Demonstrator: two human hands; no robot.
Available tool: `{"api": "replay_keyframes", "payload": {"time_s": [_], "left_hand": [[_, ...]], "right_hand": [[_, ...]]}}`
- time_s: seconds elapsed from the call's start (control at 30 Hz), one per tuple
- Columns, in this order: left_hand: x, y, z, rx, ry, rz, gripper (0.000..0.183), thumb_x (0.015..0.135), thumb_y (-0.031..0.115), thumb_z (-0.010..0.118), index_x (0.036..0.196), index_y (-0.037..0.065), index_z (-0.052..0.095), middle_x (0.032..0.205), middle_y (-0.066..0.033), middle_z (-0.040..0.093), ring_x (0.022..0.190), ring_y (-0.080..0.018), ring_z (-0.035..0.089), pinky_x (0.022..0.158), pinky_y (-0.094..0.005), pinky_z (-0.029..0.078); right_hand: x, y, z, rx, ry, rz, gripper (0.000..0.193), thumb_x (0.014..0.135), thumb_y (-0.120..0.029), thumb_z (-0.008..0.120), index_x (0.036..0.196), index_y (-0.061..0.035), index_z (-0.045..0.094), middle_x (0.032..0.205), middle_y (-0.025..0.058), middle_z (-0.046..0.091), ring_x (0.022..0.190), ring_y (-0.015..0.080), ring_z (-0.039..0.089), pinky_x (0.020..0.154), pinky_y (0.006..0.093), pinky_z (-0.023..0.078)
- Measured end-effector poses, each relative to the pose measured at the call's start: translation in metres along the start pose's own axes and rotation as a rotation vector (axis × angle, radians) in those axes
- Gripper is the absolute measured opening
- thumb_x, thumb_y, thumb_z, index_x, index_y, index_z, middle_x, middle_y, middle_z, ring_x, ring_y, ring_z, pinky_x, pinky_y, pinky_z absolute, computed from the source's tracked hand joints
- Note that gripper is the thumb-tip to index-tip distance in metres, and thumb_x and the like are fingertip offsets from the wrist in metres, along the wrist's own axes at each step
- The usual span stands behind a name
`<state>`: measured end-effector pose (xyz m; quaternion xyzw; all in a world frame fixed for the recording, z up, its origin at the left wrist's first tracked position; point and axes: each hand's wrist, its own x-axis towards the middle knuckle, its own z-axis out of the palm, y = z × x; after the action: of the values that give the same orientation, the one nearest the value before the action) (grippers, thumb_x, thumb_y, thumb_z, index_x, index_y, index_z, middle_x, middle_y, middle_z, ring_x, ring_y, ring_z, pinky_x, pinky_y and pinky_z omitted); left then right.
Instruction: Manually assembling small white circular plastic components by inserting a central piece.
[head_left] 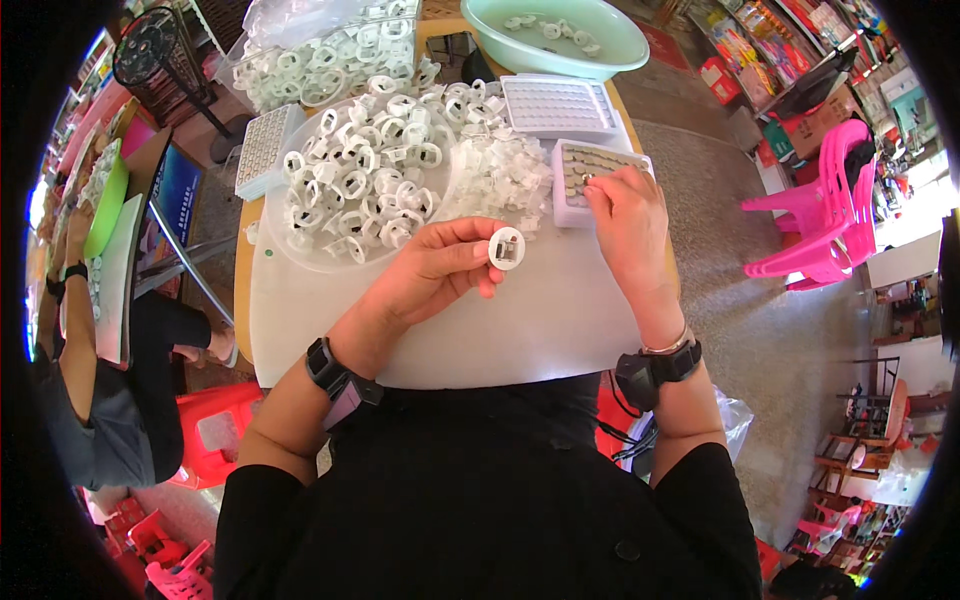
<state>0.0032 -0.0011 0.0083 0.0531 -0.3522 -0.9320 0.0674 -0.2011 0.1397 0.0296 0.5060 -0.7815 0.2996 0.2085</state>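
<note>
My left hand (pixel 445 262) pinches a small round white plastic housing (pixel 508 249) between thumb and fingertips, above the near part of the table. Its face, with a rectangular recess and small metal bits inside, points up. On the right, my right hand (pixel 632 215) is over a white tray (pixel 572 217) with rows of small round metallic pieces (pixel 580 160). Thumb and forefinger are closed at a small shiny metal piece (pixel 588 178); its exact kind is too small to tell. A heap of white ring-shaped plastic parts (pixel 365 170) lies beyond my left hand.
Small translucent pieces (pixel 500 168) lie mid-table. Behind the tray are a white gridded tray (pixel 560 105) and a pale green basin (pixel 560 50). A filled tray (pixel 265 145) and a clear bin (pixel 320 65) stand at left. Another person's arm (pixel 75 330) works beside a green bowl (pixel 103 210).
</note>
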Motion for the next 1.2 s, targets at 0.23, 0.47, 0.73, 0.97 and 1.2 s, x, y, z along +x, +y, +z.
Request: {"api": "replay_keyframes", "payload": {"time_s": [0.23, 0.47, 0.73, 0.97, 1.2], "left_hand": [[0.001, 0.004, 0.004, -0.043, -0.033, -0.011, 0.030, 0.091, 0.010, 0.057, 0.118, -0.003, 0.053, 0.099, -0.0079, 0.062, 0.081, -0.0132, 0.061, 0.071, -0.0266, 0.052], [-0.001, 0.004, 0.004, -0.048, 0.001, -0.005, 0.029, 0.091, 0.010, 0.056, 0.117, -0.002, 0.053, 0.097, -0.0069, 0.061, 0.082, -0.0132, 0.061, 0.068, -0.0256, 0.051], [-0.001, 0.001, 0.002, -0.006, -0.009, -0.008, 0.030, 0.090, 0.010, 0.058, 0.117, -0.002, 0.054, 0.099, -0.0069, 0.062, 0.082, -0.0133, 0.061, 0.069, -0.0262, 0.051], [-0.002, -0.001, 0.002, 0.086, -0.038, -0.038, 0.032, 0.089, 0.012, 0.060, 0.117, -0.002, 0.056, 0.098, -0.0063, 0.062, 0.081, -0.0122, 0.060, 0.070, -0.0254, 0.050], [0.000, -0.001, 0.005, 0.165, -0.065, -0.045, 0.046, 0.090, 0.011, 0.059, 0.131, -0.001, 0.044, 0.105, -0.0070, 0.059, 0.085, -0.0110, 0.058, 0.069, -0.0257, 0.049]], "right_hand": [[0.001, -0.030, -0.022, 0.502, -0.099, 0.327, 0.004, 0.078, -0.002, 0.066, 0.081, -0.0019, 0.065, 0.080, 0.0044, 0.059, 0.066, 0.0123, 0.055, 0.060, 0.0234, 0.044], [-0.011, -0.083, -0.031, 0.771, -0.165, 0.164, 0.008, 0.077, 0.001, 0.068, 0.084, -0.0010, 0.066, 0.081, 0.0047, 0.058, 0.067, 0.0115, 0.055, 0.060, 0.0234, 0.045], [-0.011, -0.083, -0.028, 0.810, -0.245, 0.197, 0.011, 0.074, 0.002, 0.069, 0.084, -0.0008, 0.066, 0.078, 0.0056, 0.057, 0.067, 0.0132, 0.056, 0.060, 0.0245, 0.047], [-0.002, -0.076, -0.038, 0.777, -0.419, 0.148, 0.010, 0.073, 0.001, 0.069, 0.081, -0.0001, 0.065, 0.076, 0.0059, 0.056, 0.067, 0.0145, 0.057, 0.061, 0.0262, 0.047], [-0.002, -0.073, -0.036, 0.792, -0.483, 0.177, 0.016, 0.073, -0.001, 0.070, 0.089, -0.0022, 0.066, 0.082, 0.0042, 0.058, 0.071, 0.0121, 0.056, 0.066, 0.0251, 0.046]]}}
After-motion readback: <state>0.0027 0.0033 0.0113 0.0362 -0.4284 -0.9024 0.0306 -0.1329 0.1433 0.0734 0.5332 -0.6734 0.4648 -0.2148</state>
